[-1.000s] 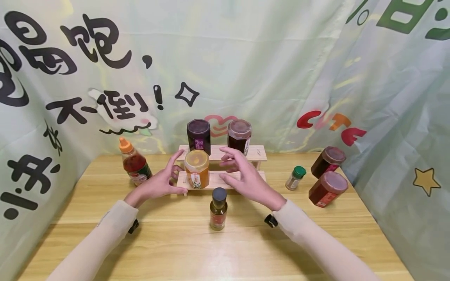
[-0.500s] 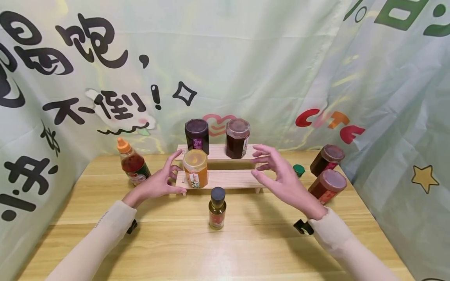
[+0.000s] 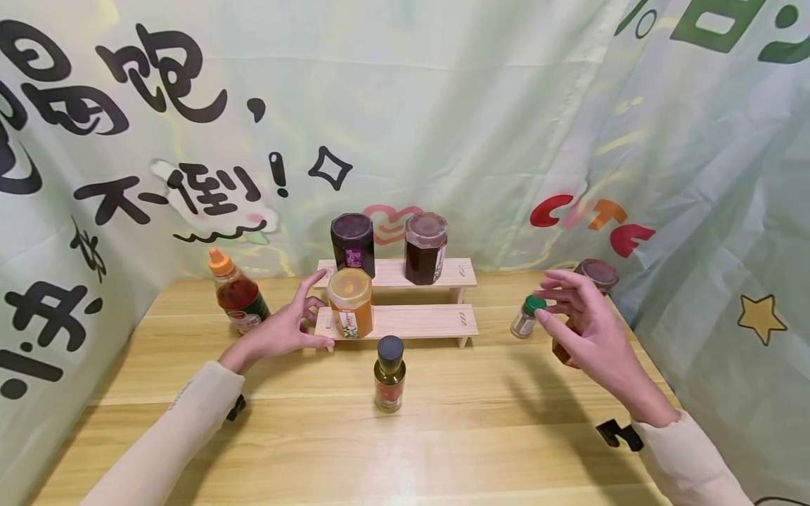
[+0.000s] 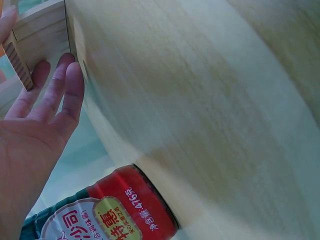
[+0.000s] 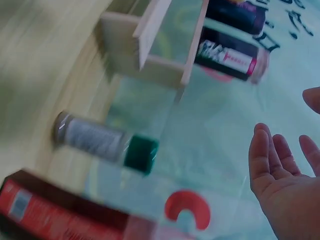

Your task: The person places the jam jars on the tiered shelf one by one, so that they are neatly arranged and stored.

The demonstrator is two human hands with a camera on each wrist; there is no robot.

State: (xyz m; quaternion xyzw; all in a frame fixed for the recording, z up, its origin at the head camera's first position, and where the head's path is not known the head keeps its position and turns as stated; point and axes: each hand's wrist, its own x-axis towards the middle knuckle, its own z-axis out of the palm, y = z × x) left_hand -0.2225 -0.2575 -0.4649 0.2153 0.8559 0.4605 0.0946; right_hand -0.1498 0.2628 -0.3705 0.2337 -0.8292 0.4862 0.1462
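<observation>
Head view: faceted amber jar (image 3: pixel 351 309), wooden rack (image 3: pixel 418 321)

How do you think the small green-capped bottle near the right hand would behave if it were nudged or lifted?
The green-capped bottle would probably feel light, being much smaller than the orange jar. Standing upright and narrow, it might tip under a high push. Its rounded body would likely let it roll once down.

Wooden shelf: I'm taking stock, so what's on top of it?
Upper step: purple-labelled jar, dark red jar. Lower step: orange jar, which covers part of the purple-labelled jar's base.
</observation>
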